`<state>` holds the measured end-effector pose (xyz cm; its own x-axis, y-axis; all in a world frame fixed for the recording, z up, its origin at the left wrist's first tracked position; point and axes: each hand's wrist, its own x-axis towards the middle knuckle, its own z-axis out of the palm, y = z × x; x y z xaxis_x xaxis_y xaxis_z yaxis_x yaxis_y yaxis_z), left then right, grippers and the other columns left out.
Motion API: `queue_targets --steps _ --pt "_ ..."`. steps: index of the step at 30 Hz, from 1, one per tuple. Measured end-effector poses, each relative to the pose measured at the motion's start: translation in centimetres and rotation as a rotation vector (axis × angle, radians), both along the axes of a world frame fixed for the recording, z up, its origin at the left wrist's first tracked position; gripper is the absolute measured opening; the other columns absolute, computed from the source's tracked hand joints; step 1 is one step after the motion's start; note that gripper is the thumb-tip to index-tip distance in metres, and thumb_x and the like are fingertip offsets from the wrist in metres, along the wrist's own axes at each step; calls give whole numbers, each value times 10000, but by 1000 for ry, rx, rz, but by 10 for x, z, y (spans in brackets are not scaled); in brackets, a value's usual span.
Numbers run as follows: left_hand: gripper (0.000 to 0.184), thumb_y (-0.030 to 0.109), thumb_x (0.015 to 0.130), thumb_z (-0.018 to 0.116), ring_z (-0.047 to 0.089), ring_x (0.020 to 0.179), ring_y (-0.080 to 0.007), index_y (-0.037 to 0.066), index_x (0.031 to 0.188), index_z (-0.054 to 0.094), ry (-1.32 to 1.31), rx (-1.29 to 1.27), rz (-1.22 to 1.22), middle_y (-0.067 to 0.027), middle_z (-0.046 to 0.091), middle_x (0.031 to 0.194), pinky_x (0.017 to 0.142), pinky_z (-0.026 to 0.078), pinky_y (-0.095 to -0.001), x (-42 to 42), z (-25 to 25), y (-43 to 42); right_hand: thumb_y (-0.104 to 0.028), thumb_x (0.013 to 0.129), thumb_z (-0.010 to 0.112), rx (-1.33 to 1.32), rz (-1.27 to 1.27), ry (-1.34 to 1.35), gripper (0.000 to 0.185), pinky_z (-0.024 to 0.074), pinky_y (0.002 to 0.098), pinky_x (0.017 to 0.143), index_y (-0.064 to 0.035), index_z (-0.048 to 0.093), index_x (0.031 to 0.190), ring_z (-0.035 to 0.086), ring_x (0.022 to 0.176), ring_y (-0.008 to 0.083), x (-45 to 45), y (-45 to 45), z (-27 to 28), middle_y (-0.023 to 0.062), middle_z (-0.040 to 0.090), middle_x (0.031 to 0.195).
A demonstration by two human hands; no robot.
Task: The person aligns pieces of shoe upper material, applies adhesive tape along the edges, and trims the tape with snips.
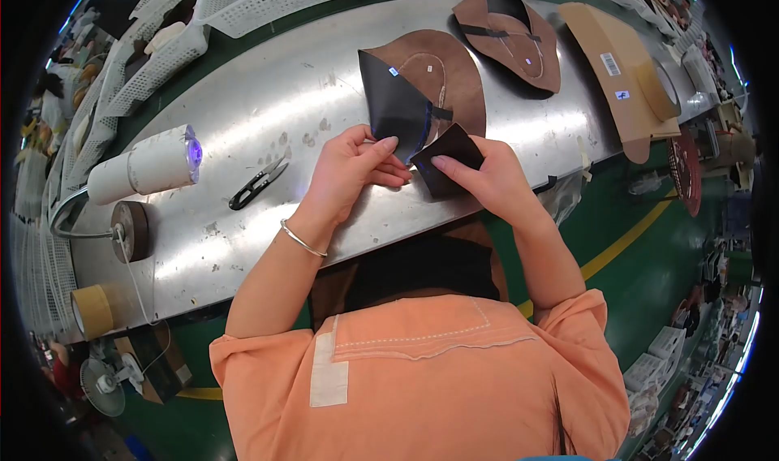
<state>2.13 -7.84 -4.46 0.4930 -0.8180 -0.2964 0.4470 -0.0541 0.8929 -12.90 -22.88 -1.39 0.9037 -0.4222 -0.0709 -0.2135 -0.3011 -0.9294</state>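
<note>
A cut leather piece (462, 70), brown on one face with a black flap, lies near the table's front edge; it looks like a shoe upper. Along its middle run a pale stitched line and a short black strip, and small white labels sit on it. My left hand (350, 169) has thumb and fingers pinched at the flap's lower edge. With the thumb on top, my right hand (493, 175) grips the dark folded end of the piece. My fingers partly hide the edge between the two hands. Small black-handled thread snips (258, 185) lie left of my left hand.
A second similar leather piece (510, 47) lies farther back. Cardboard (604, 71) and a tape roll (656, 89) are at the right. On the left stand a lamp (146, 167) and another tape roll (92, 312). White baskets (284, 2) line the metal table's (243, 79) far side.
</note>
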Motion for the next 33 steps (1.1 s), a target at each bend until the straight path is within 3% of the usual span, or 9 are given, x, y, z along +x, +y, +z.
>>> queue_targets --steps 33 --pt "256 179 899 619 681 672 -199 -45 997 543 6 20 -22 -161 656 769 613 569 -241 1 4 0 -245 780 669 -50 12 51 306 478 317 621 40 662 890 614 619 202 8 0 -10 153 653 697"
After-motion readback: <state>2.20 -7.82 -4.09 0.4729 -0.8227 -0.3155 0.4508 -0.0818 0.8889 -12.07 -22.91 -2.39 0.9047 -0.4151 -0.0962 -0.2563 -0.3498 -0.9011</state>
